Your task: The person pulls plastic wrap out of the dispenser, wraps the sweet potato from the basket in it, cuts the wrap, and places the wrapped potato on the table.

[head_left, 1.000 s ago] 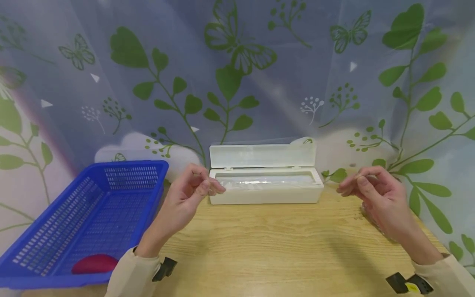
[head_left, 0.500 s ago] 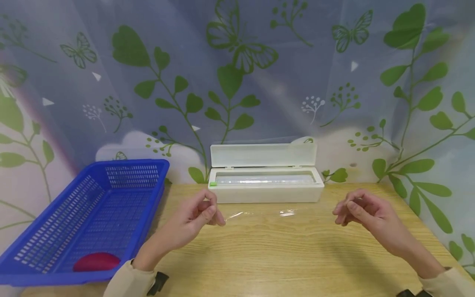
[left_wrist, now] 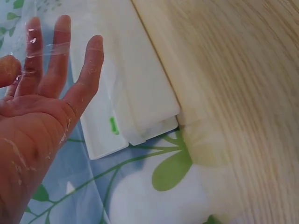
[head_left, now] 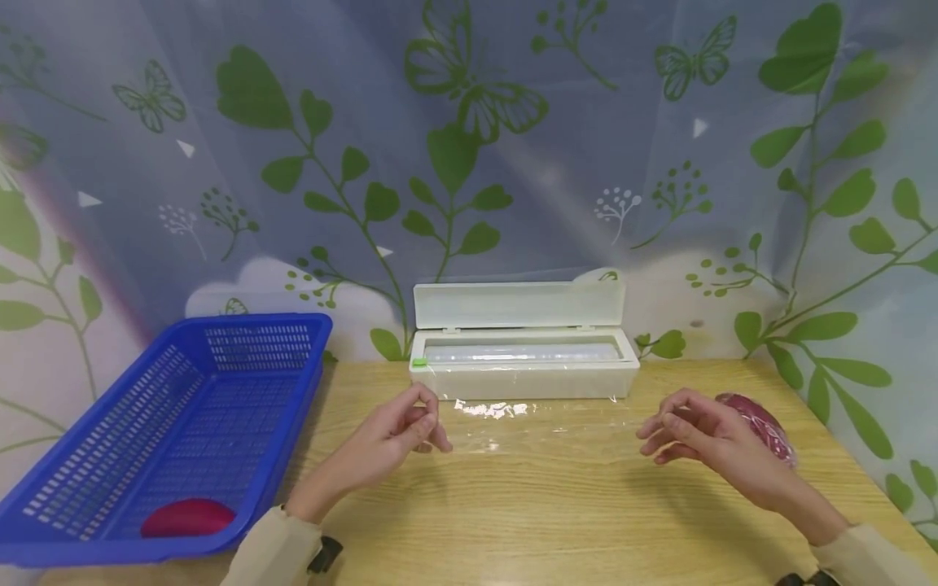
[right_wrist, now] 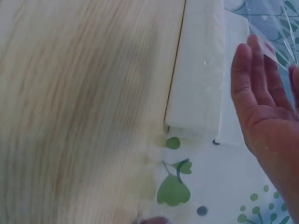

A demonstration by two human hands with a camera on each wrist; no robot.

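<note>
A sheet of clear cling film (head_left: 494, 409) stretches between my two hands over the wooden table, showing mostly by its glints. My left hand (head_left: 392, 439) pinches its left end between thumb and forefinger; in the left wrist view the film (left_wrist: 53, 48) crosses the other fingers, which stand fairly straight. At the other end my right hand (head_left: 703, 431) pinches the film, with thumb and forefinger cut off by the frame edge in the right wrist view. Just beyond stands a white cling film dispenser (head_left: 523, 382), lid raised, a clear roll (head_left: 520, 352) inside and a green slider (head_left: 419, 363) at its left.
A blue plastic basket (head_left: 274, 456) stands on the left with a red rounded object (head_left: 188, 518) in it. Behind my right hand lies a dark red thing wrapped in film (head_left: 762, 425). A leaf-patterned curtain (head_left: 557, 187) hangs along the table's back edge.
Both hands have come down and toward me from beside the dispenser, drawing the film away from it. Lately they have moved slightly closer together, and the film looks slacker and more crinkled.
</note>
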